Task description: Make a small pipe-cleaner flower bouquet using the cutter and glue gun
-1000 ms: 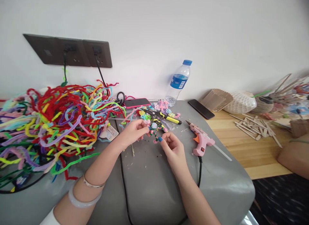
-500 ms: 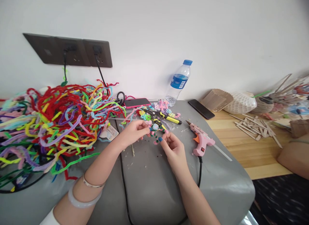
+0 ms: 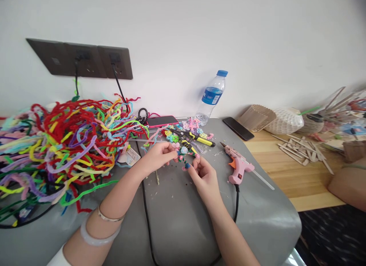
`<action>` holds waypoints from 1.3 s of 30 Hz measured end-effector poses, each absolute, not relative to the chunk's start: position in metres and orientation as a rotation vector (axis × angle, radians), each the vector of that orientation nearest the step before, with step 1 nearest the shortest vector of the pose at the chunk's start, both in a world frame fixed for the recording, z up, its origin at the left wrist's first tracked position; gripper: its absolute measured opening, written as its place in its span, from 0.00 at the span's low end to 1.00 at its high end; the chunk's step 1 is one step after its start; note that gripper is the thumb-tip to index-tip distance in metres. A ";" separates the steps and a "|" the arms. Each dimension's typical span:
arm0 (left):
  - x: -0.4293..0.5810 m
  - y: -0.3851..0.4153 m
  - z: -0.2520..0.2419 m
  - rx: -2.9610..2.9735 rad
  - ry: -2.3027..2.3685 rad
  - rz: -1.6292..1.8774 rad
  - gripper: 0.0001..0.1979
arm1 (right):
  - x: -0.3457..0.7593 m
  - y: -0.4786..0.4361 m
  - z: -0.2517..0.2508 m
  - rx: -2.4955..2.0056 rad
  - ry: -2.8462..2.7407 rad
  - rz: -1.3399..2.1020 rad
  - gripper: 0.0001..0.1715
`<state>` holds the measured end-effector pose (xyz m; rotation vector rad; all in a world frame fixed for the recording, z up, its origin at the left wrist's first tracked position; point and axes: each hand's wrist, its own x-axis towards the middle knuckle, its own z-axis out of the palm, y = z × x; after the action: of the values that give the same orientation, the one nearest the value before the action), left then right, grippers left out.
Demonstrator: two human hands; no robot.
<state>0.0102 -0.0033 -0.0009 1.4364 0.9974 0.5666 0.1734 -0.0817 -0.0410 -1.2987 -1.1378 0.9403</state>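
Observation:
A small pipe-cleaner figure in pink, blue and green hangs above the grey table, with thin twisted limbs. My left hand pinches its left end between thumb and fingers. At the other side, my right hand is closed with thumb and forefinger on a green-and-pink twisted limb. Just behind the figure lie yellow-and-black pliers among small coloured pipe-cleaner pieces. To the right of my right hand rests a pink glue gun with a clear stick in its back.
A big tangle of pipe cleaners covers the left side. Behind stand a tilted water bottle and two phones. Cables cross the grey table. On the right are wooden sticks and part of another person.
The thumb of my right hand has shifted slightly left and down along the twisted limb. My left hand keeps its place on the pipe-cleaner figure.

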 end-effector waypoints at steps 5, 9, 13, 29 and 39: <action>0.011 -0.003 -0.002 1.434 1.009 0.572 0.10 | 0.175 -0.083 -0.038 -1.312 -1.145 0.925 0.16; 0.011 -0.002 -0.002 1.431 1.009 0.571 0.10 | 0.173 -0.083 -0.036 -1.321 -1.167 0.910 0.17; 0.011 -0.002 -0.001 1.436 1.003 0.559 0.11 | 0.172 -0.082 -0.037 -1.333 -1.177 0.905 0.19; -0.003 -0.001 0.000 1.568 0.962 0.241 0.12 | 0.180 -0.083 -0.036 -1.047 -0.741 0.927 0.20; -0.010 0.002 0.000 1.624 1.082 0.305 0.13 | 0.181 -0.081 -0.041 -1.018 -0.702 0.952 0.22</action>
<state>-0.0100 0.0023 0.0004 1.6242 1.0816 0.3054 0.1815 -0.0814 -0.0412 -1.0182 -0.7018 0.9523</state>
